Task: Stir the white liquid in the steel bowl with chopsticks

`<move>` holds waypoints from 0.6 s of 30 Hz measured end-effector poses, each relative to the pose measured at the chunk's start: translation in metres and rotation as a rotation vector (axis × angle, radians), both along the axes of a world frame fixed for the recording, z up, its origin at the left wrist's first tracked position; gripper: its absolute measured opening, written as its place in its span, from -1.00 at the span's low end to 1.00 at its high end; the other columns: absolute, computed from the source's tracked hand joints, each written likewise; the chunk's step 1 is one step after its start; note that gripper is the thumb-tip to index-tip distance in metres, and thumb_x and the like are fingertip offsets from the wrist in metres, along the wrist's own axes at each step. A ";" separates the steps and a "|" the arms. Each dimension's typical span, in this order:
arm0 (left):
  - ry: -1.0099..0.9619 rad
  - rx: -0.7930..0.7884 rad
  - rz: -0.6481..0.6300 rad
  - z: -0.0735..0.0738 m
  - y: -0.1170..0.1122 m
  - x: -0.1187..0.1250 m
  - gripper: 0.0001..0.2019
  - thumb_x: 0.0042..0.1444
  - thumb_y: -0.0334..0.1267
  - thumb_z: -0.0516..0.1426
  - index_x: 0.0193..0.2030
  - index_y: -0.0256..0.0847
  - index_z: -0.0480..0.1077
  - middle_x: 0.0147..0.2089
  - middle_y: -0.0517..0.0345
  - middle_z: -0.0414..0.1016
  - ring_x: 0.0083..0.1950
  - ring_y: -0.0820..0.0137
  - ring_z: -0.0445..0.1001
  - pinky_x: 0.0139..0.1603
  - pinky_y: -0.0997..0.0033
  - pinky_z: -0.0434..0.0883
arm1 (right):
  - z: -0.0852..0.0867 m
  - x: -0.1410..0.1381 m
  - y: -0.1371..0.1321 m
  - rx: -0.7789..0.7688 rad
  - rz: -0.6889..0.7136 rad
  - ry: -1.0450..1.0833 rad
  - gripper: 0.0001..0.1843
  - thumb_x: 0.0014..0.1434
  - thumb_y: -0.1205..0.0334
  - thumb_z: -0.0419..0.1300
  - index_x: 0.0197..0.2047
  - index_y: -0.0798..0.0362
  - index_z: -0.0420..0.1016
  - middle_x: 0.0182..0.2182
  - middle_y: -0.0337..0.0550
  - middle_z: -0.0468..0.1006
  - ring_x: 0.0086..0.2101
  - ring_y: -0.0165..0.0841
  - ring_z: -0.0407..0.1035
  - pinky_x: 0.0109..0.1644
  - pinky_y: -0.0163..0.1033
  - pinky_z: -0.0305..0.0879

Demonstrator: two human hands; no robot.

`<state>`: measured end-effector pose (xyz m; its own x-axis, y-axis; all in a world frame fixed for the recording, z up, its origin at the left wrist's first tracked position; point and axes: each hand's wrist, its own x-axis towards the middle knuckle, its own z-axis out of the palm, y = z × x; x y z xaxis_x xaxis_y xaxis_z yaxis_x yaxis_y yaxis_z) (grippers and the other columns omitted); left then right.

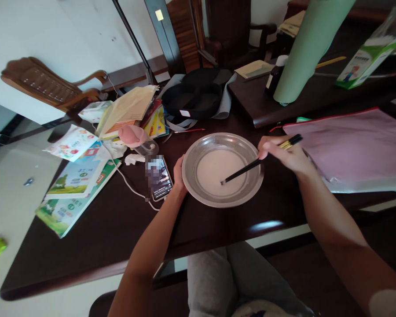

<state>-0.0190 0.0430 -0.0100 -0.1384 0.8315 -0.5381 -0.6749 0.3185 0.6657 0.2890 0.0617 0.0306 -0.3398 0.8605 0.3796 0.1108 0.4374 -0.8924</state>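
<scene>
A wide metal bowl (188, 185) stands on the dark table, with a milky white liquid (218, 165) covering its bottom. My left hand (178, 172) grips the bowl's left side; its fingers are partly hidden behind the rim. Above the right rim, my right hand (280, 152) is closed around black chopsticks (242, 170) with gold-patterned ends. Their tips slant down to the left and dip into the liquid. Left of my left hand lies a phone (161, 182) with its screen lit and partly blurred out.
A white cable (128, 185) runs left of the phone, near a pink-lidded cup (133, 136) and workbooks (74, 189). Behind the bowl sits a black bag (193, 94). To the right are a pink zip folder (353, 147), a green roll (308, 57) and a dark bottle (275, 77).
</scene>
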 end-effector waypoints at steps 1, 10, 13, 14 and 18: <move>-0.003 0.001 0.001 0.000 0.000 0.000 -0.78 0.20 -0.20 0.14 -0.40 -0.19 0.54 -0.47 0.12 0.61 -0.11 0.14 0.66 0.04 0.19 0.57 | 0.001 -0.002 -0.001 0.001 0.044 -0.045 -0.55 0.29 -0.18 0.26 -0.48 -0.06 0.65 -0.47 -0.17 0.61 -0.41 -0.29 0.48 -0.28 -0.15 0.33; -0.008 0.002 0.012 -0.002 0.000 -0.001 -0.77 0.22 -0.19 0.13 -0.39 -0.19 0.55 -0.47 0.12 0.62 -0.20 0.20 0.65 -0.08 0.27 0.58 | -0.005 0.003 0.003 0.024 -0.123 0.099 -0.50 0.31 -0.18 0.24 -0.55 -0.08 0.60 -0.55 -0.18 0.53 -0.43 -0.29 0.42 -0.26 -0.11 0.32; -0.016 0.022 0.016 -0.004 0.001 -0.002 -0.81 0.17 -0.18 0.19 -0.41 -0.17 0.54 -0.49 0.16 0.60 -0.28 0.24 0.64 -0.13 0.31 0.58 | -0.001 -0.002 0.000 0.010 0.026 -0.016 -0.55 0.30 -0.16 0.25 -0.47 -0.07 0.66 -0.48 -0.16 0.60 -0.40 -0.29 0.47 -0.27 -0.14 0.32; -0.018 0.030 0.014 -0.005 0.001 -0.002 -0.82 0.16 -0.18 0.21 -0.42 -0.17 0.54 -0.49 0.17 0.60 -0.29 0.25 0.63 -0.13 0.31 0.57 | -0.001 -0.003 -0.001 0.020 0.039 -0.048 -0.58 0.29 -0.16 0.27 -0.44 -0.07 0.68 -0.44 -0.16 0.61 -0.38 -0.29 0.48 -0.27 -0.15 0.31; 0.000 0.037 -0.001 -0.005 0.001 -0.002 -0.79 0.17 -0.18 0.20 -0.44 -0.20 0.53 -0.48 0.15 0.60 -0.31 0.28 0.62 -0.04 0.31 0.56 | -0.003 -0.001 0.001 0.063 -0.119 0.003 -0.60 0.31 -0.11 0.27 -0.44 -0.05 0.66 -0.47 -0.19 0.57 -0.39 -0.33 0.46 -0.24 -0.17 0.30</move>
